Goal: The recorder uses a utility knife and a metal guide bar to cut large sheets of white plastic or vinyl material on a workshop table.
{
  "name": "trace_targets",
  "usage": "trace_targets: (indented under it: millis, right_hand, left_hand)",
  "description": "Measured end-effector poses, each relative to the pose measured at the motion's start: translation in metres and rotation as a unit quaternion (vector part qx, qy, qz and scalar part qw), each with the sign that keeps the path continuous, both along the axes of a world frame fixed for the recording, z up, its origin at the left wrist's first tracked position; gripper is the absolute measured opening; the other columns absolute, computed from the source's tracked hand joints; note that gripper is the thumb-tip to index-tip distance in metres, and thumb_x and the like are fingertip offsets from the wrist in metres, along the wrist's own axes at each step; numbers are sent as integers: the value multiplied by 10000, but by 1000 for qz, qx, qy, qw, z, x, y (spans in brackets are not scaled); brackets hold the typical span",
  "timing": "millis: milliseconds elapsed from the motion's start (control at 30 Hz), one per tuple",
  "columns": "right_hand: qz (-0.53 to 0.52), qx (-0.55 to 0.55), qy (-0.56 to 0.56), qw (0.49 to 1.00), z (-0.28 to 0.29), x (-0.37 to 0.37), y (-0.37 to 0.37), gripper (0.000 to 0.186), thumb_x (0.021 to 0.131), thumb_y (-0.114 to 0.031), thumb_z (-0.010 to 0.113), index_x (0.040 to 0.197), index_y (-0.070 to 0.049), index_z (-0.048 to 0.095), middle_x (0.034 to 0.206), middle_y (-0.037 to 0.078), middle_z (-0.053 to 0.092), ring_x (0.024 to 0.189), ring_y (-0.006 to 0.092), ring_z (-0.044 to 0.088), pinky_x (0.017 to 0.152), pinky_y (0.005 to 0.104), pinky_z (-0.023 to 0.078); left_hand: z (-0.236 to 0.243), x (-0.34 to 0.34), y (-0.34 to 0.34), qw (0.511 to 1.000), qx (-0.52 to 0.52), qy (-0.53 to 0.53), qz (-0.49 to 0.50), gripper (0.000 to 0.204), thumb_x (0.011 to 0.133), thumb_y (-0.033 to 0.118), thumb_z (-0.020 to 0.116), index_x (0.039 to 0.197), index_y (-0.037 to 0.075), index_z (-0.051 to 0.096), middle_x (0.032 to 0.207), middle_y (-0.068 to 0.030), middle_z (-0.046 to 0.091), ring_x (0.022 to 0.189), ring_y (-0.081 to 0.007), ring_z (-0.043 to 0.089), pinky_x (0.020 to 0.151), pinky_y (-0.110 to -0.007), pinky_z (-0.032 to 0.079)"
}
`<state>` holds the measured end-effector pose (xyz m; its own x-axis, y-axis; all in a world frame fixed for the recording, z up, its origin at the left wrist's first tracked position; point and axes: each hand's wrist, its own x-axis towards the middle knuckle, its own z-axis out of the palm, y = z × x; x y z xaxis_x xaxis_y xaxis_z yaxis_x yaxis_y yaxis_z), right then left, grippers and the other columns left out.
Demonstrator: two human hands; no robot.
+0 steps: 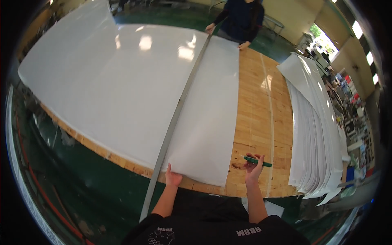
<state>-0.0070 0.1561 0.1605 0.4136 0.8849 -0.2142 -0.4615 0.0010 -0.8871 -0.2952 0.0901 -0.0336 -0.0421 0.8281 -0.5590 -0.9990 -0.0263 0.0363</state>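
A large glossy white sheet [102,81] lies on the wooden table [257,102], with a long grey metal straightedge [175,112] running across it from far to near edge and jutting past the front. My left hand [173,177] is at the sheet's near edge beside the straightedge, thumb up and fingers curled, gripping that edge; the fingertips are partly hidden. My right hand [255,165], raised over the bare wood right of the sheet, is closed around a slim green tool [265,163], apparently a utility knife.
A person [241,20] in dark clothes stands at the far edge, hands at the straightedge's end and the sheet's corner. A thick stack of white sheets [310,139] occupies the table's right end. Cluttered shelving [351,92] lines the right side; green floor [81,183] shows below.
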Motion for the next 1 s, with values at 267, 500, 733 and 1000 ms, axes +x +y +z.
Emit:
trace_targets:
  millis: [267,500,733,1000]
  right_hand:
    - [263,63,-233,934,-31,-116,67,357,889,-417,559,938,-76,465,678,101,602,460,103,467,388,204,339]
    - [438,203,-263,835,-99,-266,84,675,661,-690,598,792,-40,476,692,77,565,577,133,538,523,246,429]
    - [598,188,-68,776,-167,-316,75,576,674,-562,708,730,-35,484,621,56,523,545,165,539,500,267,438]
    - [629,176,-178,736,-165,-326,71,660,765,-737,400,729,-79,379,518,51,409,442,156,406,421,271,341]
  left_hand:
    - [7,-4,17,996,-84,0,33,509,894,262,582,1303,26,391,1341,-83,435,1242,-249,386,1064,-368,276]
    - [11,6,24,967,-204,106,108,418,838,175,665,1181,2,498,1151,-83,567,1042,-175,535,892,-307,415]
    - [10,15,26,934,-275,149,174,185,837,149,666,938,-3,630,862,-23,649,711,-68,568,629,-233,458]
    - [9,12,23,949,-233,106,184,220,837,131,663,1016,14,613,956,-29,642,826,-71,572,732,-250,455]
